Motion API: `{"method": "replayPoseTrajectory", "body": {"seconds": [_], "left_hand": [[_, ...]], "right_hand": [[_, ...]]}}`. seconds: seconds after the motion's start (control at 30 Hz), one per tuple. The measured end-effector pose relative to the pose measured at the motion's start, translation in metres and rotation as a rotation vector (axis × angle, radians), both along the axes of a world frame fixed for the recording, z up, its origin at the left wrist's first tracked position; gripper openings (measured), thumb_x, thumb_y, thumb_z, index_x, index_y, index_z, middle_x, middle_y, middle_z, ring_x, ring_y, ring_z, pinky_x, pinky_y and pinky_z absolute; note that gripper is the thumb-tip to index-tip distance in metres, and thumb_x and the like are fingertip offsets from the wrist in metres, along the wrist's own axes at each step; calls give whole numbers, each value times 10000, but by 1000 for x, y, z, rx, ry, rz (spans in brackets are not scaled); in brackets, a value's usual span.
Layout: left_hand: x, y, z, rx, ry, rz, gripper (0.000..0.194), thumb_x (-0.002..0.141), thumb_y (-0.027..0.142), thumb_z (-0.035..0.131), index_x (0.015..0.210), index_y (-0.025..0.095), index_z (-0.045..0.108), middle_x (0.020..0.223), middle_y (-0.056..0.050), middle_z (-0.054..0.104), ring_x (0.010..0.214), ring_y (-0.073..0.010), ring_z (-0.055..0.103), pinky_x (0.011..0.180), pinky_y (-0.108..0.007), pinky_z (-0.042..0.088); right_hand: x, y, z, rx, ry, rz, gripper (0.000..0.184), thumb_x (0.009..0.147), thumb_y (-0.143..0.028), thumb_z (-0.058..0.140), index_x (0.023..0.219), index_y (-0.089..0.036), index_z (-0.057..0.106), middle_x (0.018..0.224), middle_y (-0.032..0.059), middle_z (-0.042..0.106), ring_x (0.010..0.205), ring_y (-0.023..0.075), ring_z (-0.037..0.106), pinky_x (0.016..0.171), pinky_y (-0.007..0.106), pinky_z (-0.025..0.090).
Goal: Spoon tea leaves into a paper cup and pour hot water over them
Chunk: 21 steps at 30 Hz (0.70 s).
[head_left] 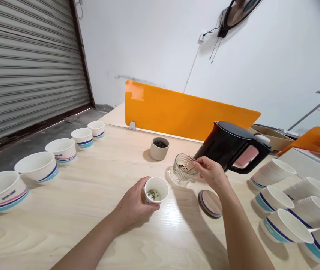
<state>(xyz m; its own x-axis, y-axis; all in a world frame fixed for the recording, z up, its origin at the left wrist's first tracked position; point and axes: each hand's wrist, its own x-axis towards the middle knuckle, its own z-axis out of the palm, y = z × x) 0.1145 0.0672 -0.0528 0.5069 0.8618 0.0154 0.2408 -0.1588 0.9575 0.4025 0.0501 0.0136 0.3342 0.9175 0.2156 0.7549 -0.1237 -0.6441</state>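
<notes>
1. While I watch this station from afar through the head camera, my left hand (133, 202) is clenched around a small white paper cup (156, 190), just left of the lower middle of the frame. Its fingers wrap the cup's side, and wet green tea leaves lie at the bottom.
2. My right hand (210, 174), right of centre, is pinched around a thin utensil (190, 167) that reaches down into a ribbed glass cup (182, 168). The utensil is too fine to identify exactly. Dark leaves sit inside the glass, which stands on the table just beyond the paper cup.
3. Behind the right hand, a black electric kettle (230, 146) with a pink panel leans toward the glass. Neither hand is touching it, and its base is hidden, so I cannot tell what supports it.
4. A round wooden lid (209, 203) lies on the pale wood table (64, 232) just below the right hand. A small beige pot (159, 148) of dark loose leaves stands upper centre, beyond the glass.
5. White paper bowls (62, 150) with blue and pink bands run in a line along the left side, and more white banded bowls (278, 198) crowd the right edge. An orange panel (188, 108) rises along the far edge of the table, and a metal roller shutter (27, 63) fills the upper left of the frame.
</notes>
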Motion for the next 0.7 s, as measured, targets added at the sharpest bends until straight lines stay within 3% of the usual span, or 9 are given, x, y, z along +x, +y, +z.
{"method": "replayPoseTrajectory", "body": {"seconds": [0.23, 0.33, 0.43, 0.57, 0.63, 0.7], "left_hand": [[1, 1, 1, 38, 13, 4, 583, 652, 203, 723, 1200, 266, 535, 1096, -7, 662, 1026, -241, 619, 866, -332, 489], [0, 2, 0, 24, -6, -22, 596, 654, 212, 732, 1212, 261, 528, 1100, -15, 661, 1018, -243, 623, 857, -330, 493], [-5, 4, 0, 44, -22, -49, 637, 649, 223, 758, 1235, 266, 511, 1148, -16, 640, 1061, -241, 604, 902, -339, 474], [-13, 11, -5, 34, -153, -96, 699, 703, 433, 761, 1294, 223, 453, 1286, -95, 574, 1226, -289, 524, 1016, -393, 421], [-14, 16, -8, 8, -269, -46, 703, 770, 533, 685, 1317, 187, 411, 1335, -157, 539, 1297, -308, 474, 1054, -425, 397], [-14, 20, -9, 9, -370, 43, 679, 816, 595, 616, 1293, 161, 406, 1307, -195, 555, 1290, -316, 491, 1067, -458, 388]], "right_hand": [[6, -12, 10, -116, -104, 82, 255, 817, -457, 539, 770, -218, 618, 610, -7, 558, 597, 160, 508, 545, 266, 327], [3, -18, 15, -149, -119, 114, 245, 797, -450, 563, 768, -210, 600, 651, 2, 585, 634, 166, 522, 560, 269, 336], [3, -26, 24, -202, -122, 167, 264, 783, -449, 599, 891, -208, 617, 785, 18, 645, 708, 178, 571, 617, 280, 390], [12, -43, 32, -178, -125, 93, 397, 792, -494, 609, 1091, -233, 619, 1026, 50, 668, 792, 192, 604, 646, 301, 434], [21, -56, 31, -168, -152, 28, 417, 797, -517, 605, 1100, -232, 618, 1013, 61, 670, 809, 207, 615, 632, 308, 442], [28, -69, 23, -258, -218, 1, 414, 813, -538, 582, 1084, -226, 615, 972, 63, 666, 819, 218, 623, 648, 322, 451]]}}
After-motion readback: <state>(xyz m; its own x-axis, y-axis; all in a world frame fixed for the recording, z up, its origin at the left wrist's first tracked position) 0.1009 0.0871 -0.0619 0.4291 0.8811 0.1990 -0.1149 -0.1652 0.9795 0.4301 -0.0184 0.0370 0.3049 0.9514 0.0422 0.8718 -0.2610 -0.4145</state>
